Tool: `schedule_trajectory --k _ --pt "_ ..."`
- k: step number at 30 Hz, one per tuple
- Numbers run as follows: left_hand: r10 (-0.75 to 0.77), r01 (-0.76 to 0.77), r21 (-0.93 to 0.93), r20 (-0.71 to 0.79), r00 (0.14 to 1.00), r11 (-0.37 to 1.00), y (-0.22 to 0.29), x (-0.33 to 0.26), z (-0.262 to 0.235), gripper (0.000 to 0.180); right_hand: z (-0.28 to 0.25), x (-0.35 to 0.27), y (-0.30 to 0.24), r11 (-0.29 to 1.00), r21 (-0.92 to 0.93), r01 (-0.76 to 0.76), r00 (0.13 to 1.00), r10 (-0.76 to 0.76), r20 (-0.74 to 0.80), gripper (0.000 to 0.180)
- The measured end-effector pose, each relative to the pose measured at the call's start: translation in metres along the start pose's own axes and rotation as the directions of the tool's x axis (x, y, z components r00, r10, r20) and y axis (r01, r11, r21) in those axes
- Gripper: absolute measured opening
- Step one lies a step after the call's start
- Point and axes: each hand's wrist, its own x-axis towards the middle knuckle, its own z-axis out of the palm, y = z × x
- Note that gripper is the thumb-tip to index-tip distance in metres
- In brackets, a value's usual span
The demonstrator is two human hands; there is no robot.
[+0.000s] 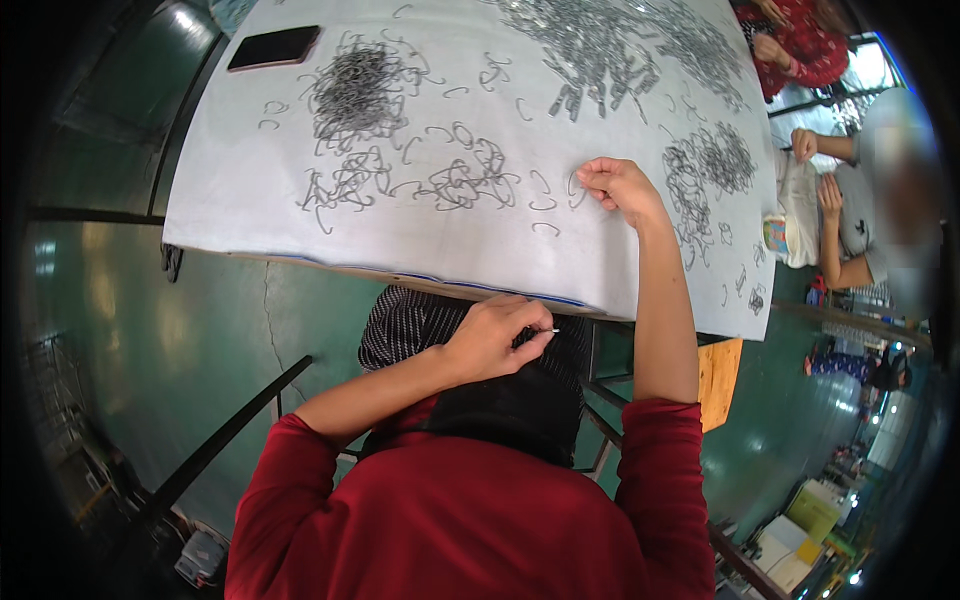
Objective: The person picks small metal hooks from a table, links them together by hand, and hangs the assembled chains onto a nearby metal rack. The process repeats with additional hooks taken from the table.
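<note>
My right hand [620, 188] reaches over the white-covered table [430, 245], its thumb and fingers pinched on a thin curved grey wire piece [574, 183]. A few similar loose curved pieces [542, 192] lie just left of its fingertips. In my lap, below the table's near edge, my left hand [503, 335] is closed. A small pale tip [555, 330] pokes out between its thumb and forefinger; the rest is hidden by the fingers. Left of my right hand lie tangled clusters of curved wires [465, 182].
A dense wire heap [355, 90] sits near a dark phone [273, 48] at the far left. Flat metal strips [595, 50] are piled at the back. More curved wires [690, 190] lie at the right. Two people sit beyond the right edge, including one in grey [880, 180].
</note>
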Motion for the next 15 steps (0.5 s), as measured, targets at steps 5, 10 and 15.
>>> schedule_trajectory --k 5,10,15 --pt "-0.017 0.018 -0.014 0.020 1.000 1.000 0.003 0.001 0.001 0.013 -0.026 0.008 0.021 0.959 -0.241 0.147 0.933 -0.215 -0.289 0.015" --pt "0.003 -0.004 -0.021 -0.025 1.000 1.000 -0.002 0.000 0.002 0.012 0.013 0.027 -0.007 0.847 -0.467 0.256 0.880 -0.404 -0.250 0.012" --pt "0.032 -0.031 0.010 -0.036 0.999 0.999 -0.005 -0.001 0.001 0.014 0.118 0.057 -0.075 0.664 -0.576 0.477 0.821 -0.570 0.023 0.012"
